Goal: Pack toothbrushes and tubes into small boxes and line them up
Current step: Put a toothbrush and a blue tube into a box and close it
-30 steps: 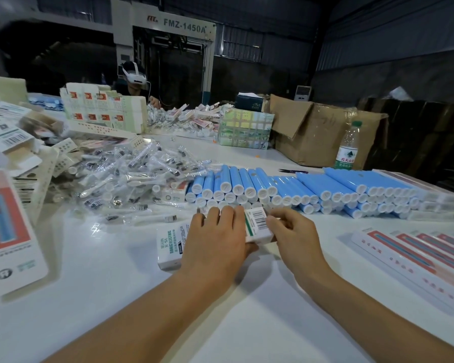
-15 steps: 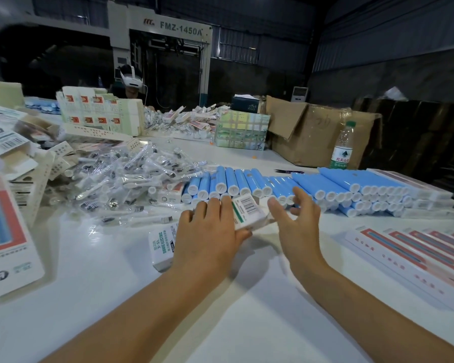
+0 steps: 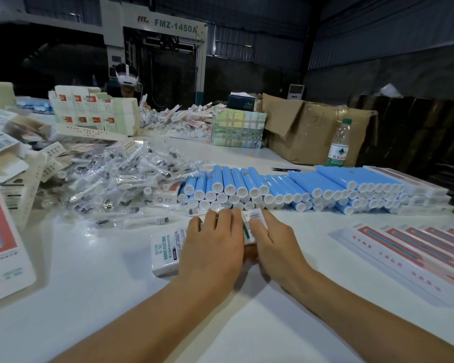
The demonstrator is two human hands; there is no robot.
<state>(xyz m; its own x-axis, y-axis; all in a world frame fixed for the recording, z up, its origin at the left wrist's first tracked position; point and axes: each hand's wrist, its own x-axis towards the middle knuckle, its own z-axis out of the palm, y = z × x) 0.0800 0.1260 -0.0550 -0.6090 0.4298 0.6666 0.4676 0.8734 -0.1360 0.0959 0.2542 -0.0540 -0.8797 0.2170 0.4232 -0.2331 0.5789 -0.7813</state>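
Fingers of my right hand [image 3: 270,242], spread off it half a second ago, again clasp the small box [image 3: 252,224] beside my flat left hand [image 3: 215,244], just before the blue tubes [image 3: 273,187], ready for lining up.

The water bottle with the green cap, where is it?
In the head view, the water bottle stands upright at the far right of the white table, in front of the cardboard box and behind the blue tubes.

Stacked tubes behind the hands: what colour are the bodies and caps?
Light blue bodies with white caps, clearest in the head view.
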